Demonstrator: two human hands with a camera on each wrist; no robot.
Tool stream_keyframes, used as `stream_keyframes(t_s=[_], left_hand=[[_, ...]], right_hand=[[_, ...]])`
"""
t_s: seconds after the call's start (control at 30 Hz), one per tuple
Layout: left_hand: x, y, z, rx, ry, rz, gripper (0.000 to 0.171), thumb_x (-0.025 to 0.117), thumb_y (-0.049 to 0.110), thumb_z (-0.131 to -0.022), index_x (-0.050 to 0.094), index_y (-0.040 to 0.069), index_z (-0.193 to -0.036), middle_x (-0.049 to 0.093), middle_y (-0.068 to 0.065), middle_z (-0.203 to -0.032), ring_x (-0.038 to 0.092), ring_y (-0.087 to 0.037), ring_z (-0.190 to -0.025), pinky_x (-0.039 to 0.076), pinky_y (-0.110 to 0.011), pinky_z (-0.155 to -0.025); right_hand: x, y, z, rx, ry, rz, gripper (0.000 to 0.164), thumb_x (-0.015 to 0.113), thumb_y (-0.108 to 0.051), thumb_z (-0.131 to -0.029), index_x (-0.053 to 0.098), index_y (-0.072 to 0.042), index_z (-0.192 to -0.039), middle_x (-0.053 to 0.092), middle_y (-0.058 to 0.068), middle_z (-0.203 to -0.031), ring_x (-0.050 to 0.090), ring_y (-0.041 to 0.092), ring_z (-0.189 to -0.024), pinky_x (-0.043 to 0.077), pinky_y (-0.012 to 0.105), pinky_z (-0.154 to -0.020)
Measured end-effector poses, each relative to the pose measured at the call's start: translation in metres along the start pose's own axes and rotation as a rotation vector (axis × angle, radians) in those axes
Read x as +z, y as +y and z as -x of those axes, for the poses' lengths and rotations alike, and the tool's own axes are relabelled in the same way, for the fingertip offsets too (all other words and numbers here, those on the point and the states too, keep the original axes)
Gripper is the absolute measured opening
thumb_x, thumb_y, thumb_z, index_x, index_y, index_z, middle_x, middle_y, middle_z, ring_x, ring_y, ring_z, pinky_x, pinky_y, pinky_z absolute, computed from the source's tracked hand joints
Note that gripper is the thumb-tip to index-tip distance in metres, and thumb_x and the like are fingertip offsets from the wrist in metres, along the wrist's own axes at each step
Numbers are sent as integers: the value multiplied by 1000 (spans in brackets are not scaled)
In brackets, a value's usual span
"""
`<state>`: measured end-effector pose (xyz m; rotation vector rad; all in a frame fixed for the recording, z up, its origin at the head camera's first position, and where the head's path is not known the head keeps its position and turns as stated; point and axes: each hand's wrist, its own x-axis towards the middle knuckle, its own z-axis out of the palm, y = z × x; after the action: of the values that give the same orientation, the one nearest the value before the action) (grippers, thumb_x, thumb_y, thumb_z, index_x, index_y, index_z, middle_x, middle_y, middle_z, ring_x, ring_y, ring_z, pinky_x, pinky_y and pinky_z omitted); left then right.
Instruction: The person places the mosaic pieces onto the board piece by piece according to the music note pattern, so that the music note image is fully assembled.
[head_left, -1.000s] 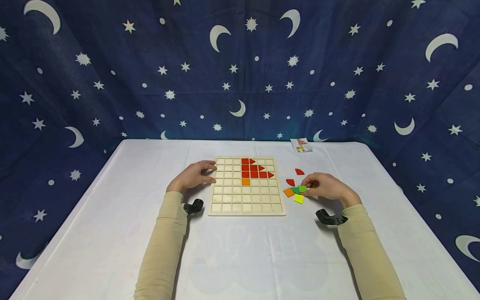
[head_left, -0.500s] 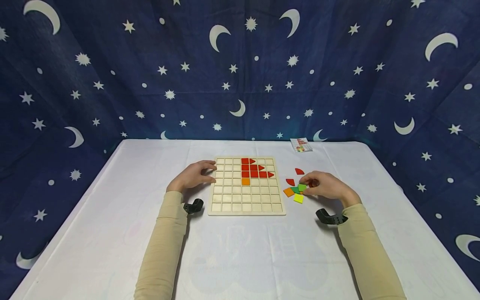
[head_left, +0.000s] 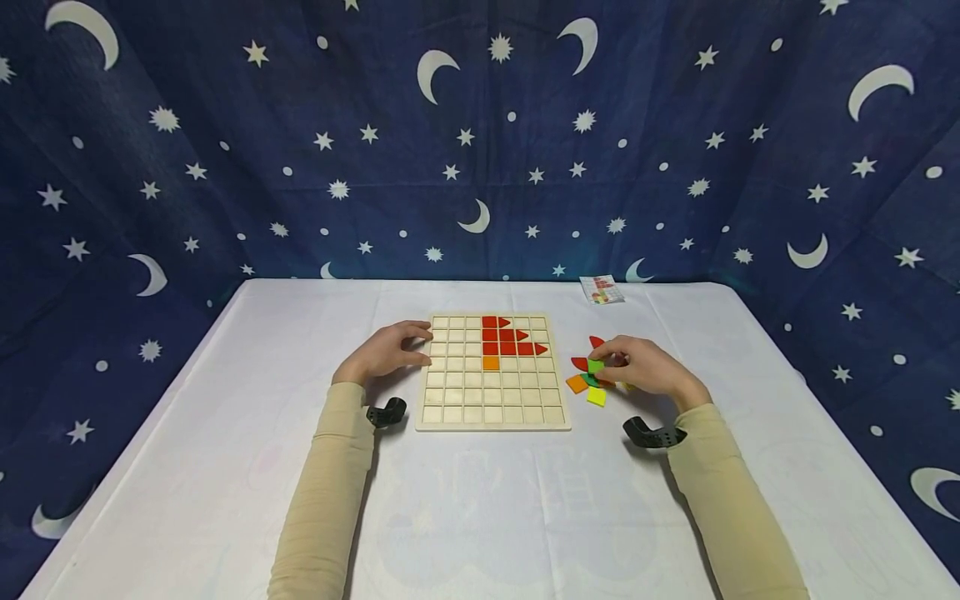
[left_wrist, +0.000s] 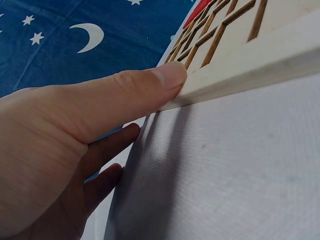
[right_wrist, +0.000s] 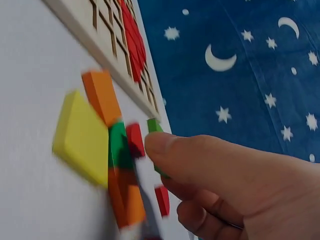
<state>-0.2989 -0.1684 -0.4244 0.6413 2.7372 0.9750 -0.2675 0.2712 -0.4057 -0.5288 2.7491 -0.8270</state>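
In the head view, a square wooden grid board (head_left: 493,419) lies mid-table, with red tiles (head_left: 507,336) and an orange square (head_left: 491,363) set in its cells. My left hand (head_left: 384,350) rests at its left edge; the thumb (left_wrist: 172,75) touches the rim in the left wrist view. My right hand (head_left: 651,367) pinches a light green square tile (head_left: 595,367) between thumb and fingers, raised over the loose pieces. Beneath it lie a darker green piece (right_wrist: 118,145), orange pieces (right_wrist: 102,97), a yellow square (head_left: 596,397) and red rounded pieces (head_left: 580,364).
A small printed card (head_left: 602,290) with a coloured pattern lies near the table's back edge. Behind the white tablecloth (head_left: 480,517) hangs a dark blue curtain (head_left: 390,208) with moons and stars.
My right hand has lifted the light green tile off the pile and moved a little left and away from me, uncovering pieces beneath. My left hand stays at the board's edge.
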Motion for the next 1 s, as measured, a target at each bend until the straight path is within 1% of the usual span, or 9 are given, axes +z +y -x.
stream_keyframes(t_s=[0.17, 0.23, 0.33, 0.53, 0.63, 0.73, 0.83, 1.0], left_hand=[[1, -1, 0, -4, -9, 6, 51, 75, 23, -87, 61, 2, -131, 43, -13, -150, 33, -32, -142, 27, -45, -117], [1, -1, 0, -2, -11, 5, 50, 75, 23, -87, 60, 2, -131, 43, -13, -150, 32, -32, -142, 27, -46, -117], [1, 0, 0, -4, -12, 4, 51, 75, 23, -88, 60, 2, -131, 42, -13, -150, 32, -32, -142, 27, -46, -117], [0, 0, -1, -9, -13, 9, 51, 75, 23, -88, 60, 2, -132, 42, -13, -151, 31, -32, -142, 27, -46, -117], [0, 0, 0, -11, -14, 14, 51, 75, 23, -88, 60, 2, -132, 42, -13, -151, 31, -32, -142, 27, -46, -117], [0, 0, 0, -10, -14, 13, 51, 75, 23, -87, 60, 3, -132, 42, -13, -151, 32, -32, -142, 27, -46, -117], [0, -1, 1, -9, -15, 8, 51, 75, 24, -87, 60, 3, -132, 42, -12, -151, 32, -31, -142, 26, -45, -117], [-1, 0, 1, -2, -7, -1, 51, 75, 23, -87, 60, 2, -131, 43, -13, -150, 32, -32, -142, 26, -46, -117]], right_hand=[[8, -20, -13, -32, 1, -25, 29, 73, -22, -89, 70, -11, -115, 64, 4, -102, 51, 22, -88, 47, 32, -70], [13, -30, -20, -55, -9, -24, 30, 73, -24, -89, 70, -10, -115, 63, 3, -101, 51, 21, -86, 47, 31, -67], [21, -47, -30, -98, -13, -19, 31, 73, -24, -89, 69, -9, -116, 63, 2, -100, 52, 19, -85, 47, 32, -67], [41, -80, -51, -180, -29, -12, 29, 75, -22, -87, 70, -9, -113, 65, 2, -103, 56, 19, -90, 49, 34, -82], [52, -89, -59, -227, -50, -8, 27, 75, -19, -87, 70, -8, -110, 66, 2, -102, 57, 17, -90, 51, 35, -85], [61, -95, -63, -283, -53, 30, 25, 76, -18, -86, 71, -7, -107, 66, 1, -99, 59, 15, -87, 52, 33, -82], [67, -99, -63, -317, -47, 61, 25, 77, -17, -85, 71, -6, -106, 66, 0, -97, 59, 14, -86, 52, 32, -79], [70, -106, -64, -309, -60, 71, 24, 77, -19, -85, 71, -7, -105, 66, -1, -98, 59, 14, -87, 52, 31, -81]])
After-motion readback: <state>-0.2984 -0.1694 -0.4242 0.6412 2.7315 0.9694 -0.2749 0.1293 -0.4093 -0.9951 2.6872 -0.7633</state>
